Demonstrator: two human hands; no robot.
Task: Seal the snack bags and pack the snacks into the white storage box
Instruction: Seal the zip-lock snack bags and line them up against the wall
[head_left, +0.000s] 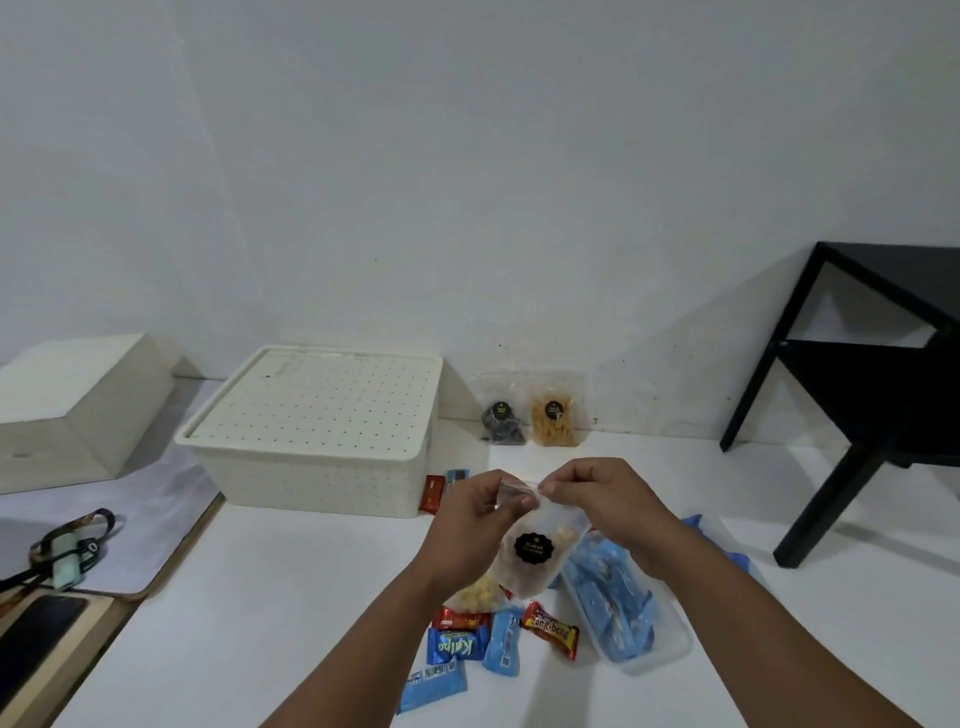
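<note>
A plain room in a home, seen at floor level: a bare white wall meets a white floor, with a black side table at the right, a lidded white storage box against the wall, and a phone on a wooden board at the left

Both bare forearms reach forward from the bottom edge of the view and converge toward the middle, raised above the surface. The left hand is turned with its back to the camera, fingers curled inward and thumb tip pressed against them in a pinch. The right hand sits just beside it at about the same height, knuckles up, its fingers also curled and its thumb and forefinger nipped together. The two pinches almost meet, fingertips facing each other. Both wrists are slightly bent.
</note>
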